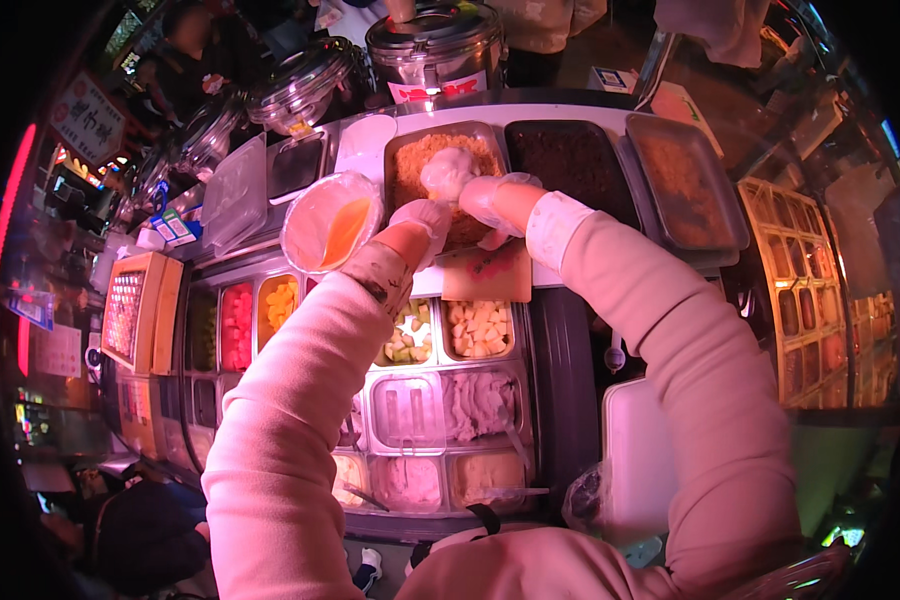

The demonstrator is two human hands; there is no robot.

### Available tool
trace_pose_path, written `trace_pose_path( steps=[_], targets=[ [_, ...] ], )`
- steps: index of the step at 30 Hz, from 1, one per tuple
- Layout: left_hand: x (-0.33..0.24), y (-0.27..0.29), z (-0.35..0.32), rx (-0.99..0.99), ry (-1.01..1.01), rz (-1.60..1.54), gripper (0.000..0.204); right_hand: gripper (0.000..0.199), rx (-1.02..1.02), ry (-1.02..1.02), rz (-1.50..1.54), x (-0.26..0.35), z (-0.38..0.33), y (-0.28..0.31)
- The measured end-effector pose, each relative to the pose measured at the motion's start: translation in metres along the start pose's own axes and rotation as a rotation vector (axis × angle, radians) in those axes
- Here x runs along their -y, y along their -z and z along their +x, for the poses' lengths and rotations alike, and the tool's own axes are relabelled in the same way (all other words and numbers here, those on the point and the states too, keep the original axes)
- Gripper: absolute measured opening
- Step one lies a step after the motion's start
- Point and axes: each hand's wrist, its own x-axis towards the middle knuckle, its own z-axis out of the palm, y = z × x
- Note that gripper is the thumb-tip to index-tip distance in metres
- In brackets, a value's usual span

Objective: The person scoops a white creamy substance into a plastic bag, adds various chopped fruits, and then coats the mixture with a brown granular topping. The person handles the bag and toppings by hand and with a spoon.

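Head view looks down on a big food counter (560, 330) with many small tubs set into it. Two arms in pink sleeves (670, 340) come up from the bottom edge and cover a good part of the counter, so some tubs are hidden under them. Dark edges round the picture cut off the sides. At the back sit three big metal trays: one with light brown crumbs (420, 165), one with dark crumbs (570, 160) and one with brown powder (685, 180). Behind them stands a shiny metal pot (435, 45), cut off at the top. Lower down are tubs with red fruit bits (236, 325), yellow fruit bits (278, 305) and pale cubes (478, 328); what is in the bottom tubs is hard to tell. Both hands wear thin clear gloves. The right hand (490, 200) is curled around a white soft ball (448, 172), and the ball sits right over the tray of light brown crumbs. The left hand (420, 222) is just beside it, fingers bent, touching the ball from below. Next to the left hand, a clear round lid (330, 222) with an orange smear leans by the trays.
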Motion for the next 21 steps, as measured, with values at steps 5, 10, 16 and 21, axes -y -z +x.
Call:
trace_pose_path(
  steps=[5,10,16,21],
  targets=[
    [-0.008,0.022,0.018,-0.268,-0.262,-0.26,0.043,0.06,-0.065,0.002,0.242,-0.012,0.023,0.006],
    [-0.046,0.037,0.011,-0.431,-0.407,-1.097,0.046,0.067,-0.279,-0.037,0.621,-0.018,0.047,-0.023],
    [-0.026,-0.001,0.008,-0.164,0.055,0.621,0.052,0.045,-0.35,-0.155,1.216,0.031,-0.033,-0.029],
    [0.005,-0.005,0.023,-0.161,0.193,0.406,0.051,0.038,-0.384,-0.031,1.312,0.03,0.012,-0.03]
  ],
)
